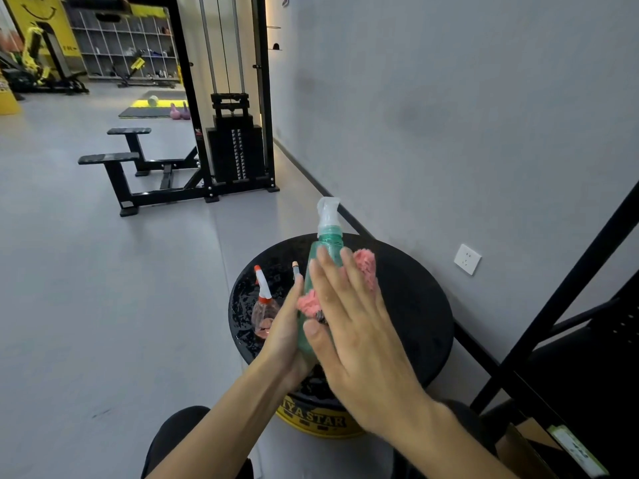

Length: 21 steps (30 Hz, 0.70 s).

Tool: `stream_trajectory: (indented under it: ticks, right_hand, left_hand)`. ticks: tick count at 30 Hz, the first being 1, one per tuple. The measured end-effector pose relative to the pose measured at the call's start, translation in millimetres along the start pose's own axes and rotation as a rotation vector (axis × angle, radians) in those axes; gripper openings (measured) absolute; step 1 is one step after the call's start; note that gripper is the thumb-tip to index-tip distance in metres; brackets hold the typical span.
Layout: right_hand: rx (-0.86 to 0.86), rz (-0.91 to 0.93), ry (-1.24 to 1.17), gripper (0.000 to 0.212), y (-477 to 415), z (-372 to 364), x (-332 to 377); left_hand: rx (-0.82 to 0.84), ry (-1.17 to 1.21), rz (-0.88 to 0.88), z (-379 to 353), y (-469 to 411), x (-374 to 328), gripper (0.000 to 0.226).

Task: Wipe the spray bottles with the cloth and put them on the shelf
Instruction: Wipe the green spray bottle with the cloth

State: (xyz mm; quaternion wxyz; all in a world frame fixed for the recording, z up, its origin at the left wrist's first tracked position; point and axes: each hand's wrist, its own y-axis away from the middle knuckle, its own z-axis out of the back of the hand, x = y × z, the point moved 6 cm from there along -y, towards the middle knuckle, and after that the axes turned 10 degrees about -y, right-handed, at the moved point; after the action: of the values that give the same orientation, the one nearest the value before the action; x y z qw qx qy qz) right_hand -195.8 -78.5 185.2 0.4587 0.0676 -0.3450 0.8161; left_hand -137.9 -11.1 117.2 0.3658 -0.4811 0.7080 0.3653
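A green spray bottle (326,247) with a clear trigger head stands upright above a round black stool (415,305). My left hand (285,335) grips its lower body from the left. My right hand (349,326) lies flat with straight fingers, pressing a pink cloth (366,267) against the bottle's right side; the cloth shows beside and under the fingers. A small clear bottle (264,305) with an orange and white nozzle stands on the stool to the left. Behind it rises the tip of another nozzle (295,268), its bottle hidden by my left hand.
The stool has a yellow base (318,423) with lettering. A black metal shelf frame (567,285) rises at the right, holding a cardboard box (529,440). A wall socket (467,259) sits on the grey wall. A cable weight machine (235,150) and benches stand on the floor beyond.
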Motion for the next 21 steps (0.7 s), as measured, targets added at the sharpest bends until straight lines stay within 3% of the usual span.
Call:
stream_trajectory:
  ticks: [11,21]
  right_hand:
    - [0.002,-0.111,-0.214,0.059,-27.0,17.7,-22.1]
    - [0.031,-0.064,-0.166,0.06,17.1,-1.6,-7.9]
  left_hand:
    - [0.038,-0.032,0.03,-6.6,1.1,10.1,0.049]
    - [-0.005,0.005,0.042,1.0,-0.5,5.2,0.061]
